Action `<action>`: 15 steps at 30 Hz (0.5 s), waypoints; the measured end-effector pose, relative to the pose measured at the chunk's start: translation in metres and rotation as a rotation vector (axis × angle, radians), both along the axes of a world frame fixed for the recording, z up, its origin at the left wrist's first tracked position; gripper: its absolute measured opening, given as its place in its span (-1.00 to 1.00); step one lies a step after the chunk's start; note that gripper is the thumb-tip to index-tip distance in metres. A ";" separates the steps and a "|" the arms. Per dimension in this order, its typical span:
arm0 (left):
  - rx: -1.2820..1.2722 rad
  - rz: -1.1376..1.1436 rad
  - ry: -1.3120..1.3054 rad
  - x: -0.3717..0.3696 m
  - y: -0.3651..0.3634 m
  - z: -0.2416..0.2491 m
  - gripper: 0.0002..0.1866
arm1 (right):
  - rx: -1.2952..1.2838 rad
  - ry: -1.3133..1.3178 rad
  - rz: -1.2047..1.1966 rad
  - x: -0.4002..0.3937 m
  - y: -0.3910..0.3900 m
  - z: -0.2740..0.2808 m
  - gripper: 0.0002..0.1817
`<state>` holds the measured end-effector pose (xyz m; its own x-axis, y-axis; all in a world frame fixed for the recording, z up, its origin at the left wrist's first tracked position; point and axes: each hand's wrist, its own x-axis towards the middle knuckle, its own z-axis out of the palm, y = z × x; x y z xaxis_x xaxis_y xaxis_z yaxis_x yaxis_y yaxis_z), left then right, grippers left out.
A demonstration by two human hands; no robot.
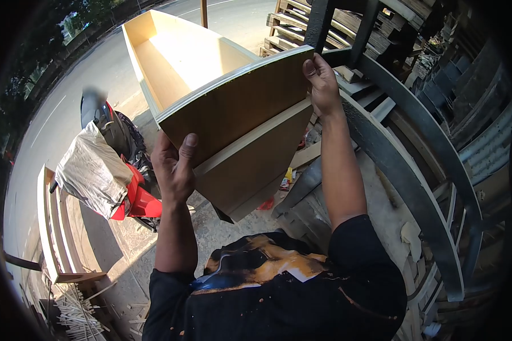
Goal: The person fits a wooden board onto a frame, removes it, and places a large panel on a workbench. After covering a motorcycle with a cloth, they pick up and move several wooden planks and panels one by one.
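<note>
Both hands grip a dark brown wooden panel [239, 105] with a pale layered edge, tilted in front of my chest. My left hand [173, 167] holds its lower left corner, thumb on the near face and fingers hidden behind. At the upper right corner my right hand [322, 82] is closed on the panel, thumb lying on the face. A second brown board face [256, 159] with a pale top edge shows right below it. Just beyond the panel is a long open wooden box [179, 62] with a sunlit, light interior; the panel overlaps its near end in this view.
A motorbike [139, 196] partly covered by a pale cloth [91, 165] stands at left. Nearby are a slatted wooden frame [54, 227] and thin sticks [77, 315]. A dark frame [404, 176] curves along the right. Stacked pallets [293, 25] stand behind, beside a road [45, 133].
</note>
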<state>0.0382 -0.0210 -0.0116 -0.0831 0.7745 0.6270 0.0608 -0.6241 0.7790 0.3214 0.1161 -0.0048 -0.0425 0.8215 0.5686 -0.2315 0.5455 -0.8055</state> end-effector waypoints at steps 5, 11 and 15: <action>0.184 0.080 0.170 -0.005 -0.001 -0.007 -0.66 | 0.155 0.182 0.039 0.004 -0.009 -0.008 -0.55; -0.004 0.022 0.012 -0.004 0.002 0.003 -0.62 | 0.035 0.194 0.119 -0.001 0.003 0.004 -0.67; 0.182 0.095 0.157 -0.006 0.004 -0.001 -0.61 | 0.124 0.282 0.114 0.001 -0.005 0.002 -0.70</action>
<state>0.0322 -0.0170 -0.0125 -0.0404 0.6410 0.7665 0.2371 -0.7391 0.6305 0.3223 0.1110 -0.0029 0.0434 0.7444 0.6663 -0.5009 0.5933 -0.6302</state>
